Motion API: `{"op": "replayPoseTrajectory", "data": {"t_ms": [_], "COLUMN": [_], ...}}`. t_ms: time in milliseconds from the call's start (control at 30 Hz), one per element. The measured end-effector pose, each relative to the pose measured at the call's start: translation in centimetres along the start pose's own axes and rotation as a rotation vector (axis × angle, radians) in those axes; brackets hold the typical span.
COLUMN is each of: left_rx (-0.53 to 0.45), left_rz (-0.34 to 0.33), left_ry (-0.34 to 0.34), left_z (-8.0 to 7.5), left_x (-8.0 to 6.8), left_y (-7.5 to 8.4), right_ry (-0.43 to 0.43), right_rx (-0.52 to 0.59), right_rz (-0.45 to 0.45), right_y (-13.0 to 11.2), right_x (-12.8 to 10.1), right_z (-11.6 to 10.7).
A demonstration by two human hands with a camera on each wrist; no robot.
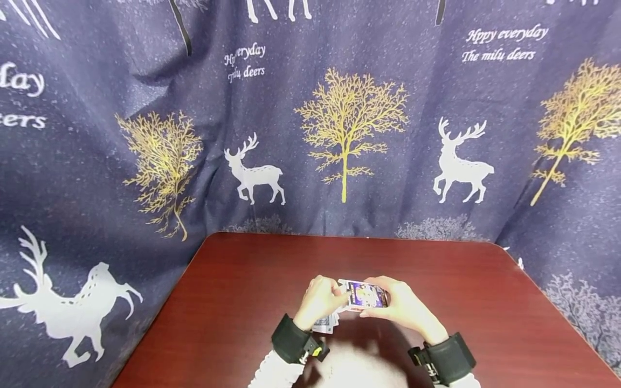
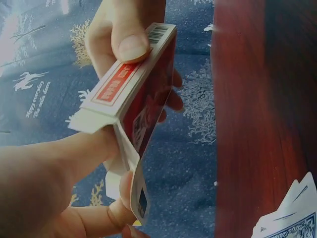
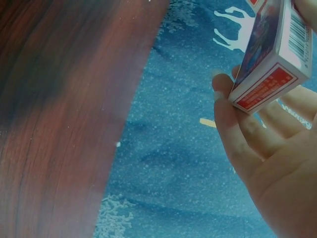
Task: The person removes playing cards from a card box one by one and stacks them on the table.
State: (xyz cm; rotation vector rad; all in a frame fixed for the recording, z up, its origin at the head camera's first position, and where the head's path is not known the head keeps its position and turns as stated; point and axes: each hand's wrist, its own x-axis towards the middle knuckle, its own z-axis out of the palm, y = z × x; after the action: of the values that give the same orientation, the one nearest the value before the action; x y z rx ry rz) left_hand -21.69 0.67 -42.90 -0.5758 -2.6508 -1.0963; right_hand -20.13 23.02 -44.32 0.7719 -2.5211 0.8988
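Over the near part of the table, both hands hold a playing-card box (image 1: 365, 295) with a colourful face. Its red side and barcode show in the left wrist view (image 2: 130, 84) and in the right wrist view (image 3: 271, 55). My right hand (image 1: 400, 304) grips the box, thumb (image 2: 132, 45) on the barcode end and fingers (image 3: 247, 139) under it. My left hand (image 1: 324, 297) is at the other end, where the flap (image 2: 133, 171) hangs open; its fingers pinch there. A small stack of blue-backed cards (image 1: 326, 323) lies under the left hand, its fanned corners (image 2: 292, 218) visible.
The red-brown wooden table (image 1: 252, 302) has rounded far corners. A dark blue cloth with gold trees and white deer (image 1: 339, 134) hangs behind it and drapes down on both sides.
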Motion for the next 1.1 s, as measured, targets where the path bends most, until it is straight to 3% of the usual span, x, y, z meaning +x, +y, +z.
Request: {"op": "replayPoseTrajectory", "data": {"t_ms": [100, 333, 433, 633, 833, 1100], "left_rx": [-0.047, -0.368, -0.43, -0.47, -0.506, -0.491], "left_rz": [-0.017, -0.15, -0.177, -0.185, -0.147, -0.127], "left_ry": [-0.03, -0.22, -0.261, -0.289, -0.349, -0.309], "left_z": [0.1, -0.9, -1.5, -2.3, -3.2, -5.3], "left_x": [-0.1, 0.5, 0.7, 0.7, 0.8, 1.0], "left_y": [-0.2, -1.3, -2.1, -3.0, -4.0, -5.5], "right_ry": [0.006, -0.004, -0.009, -0.008, -0.007, 0.0], "right_rx": [-0.015, 0.007, 0.018, 0.013, 0.018, 0.035], "right_rz": [-0.002, 0.028, 0.029, 0.012, 0.005, 0.009], "right_y": [0.1, 0.2, 0.2, 0.2, 0.3, 0.5], "right_x": [-0.1, -0.2, -0.1, -0.1, 0.0, 0.0], "right_z": [0.2, 0.2, 0.1, 0.1, -0.1, -0.2]}}
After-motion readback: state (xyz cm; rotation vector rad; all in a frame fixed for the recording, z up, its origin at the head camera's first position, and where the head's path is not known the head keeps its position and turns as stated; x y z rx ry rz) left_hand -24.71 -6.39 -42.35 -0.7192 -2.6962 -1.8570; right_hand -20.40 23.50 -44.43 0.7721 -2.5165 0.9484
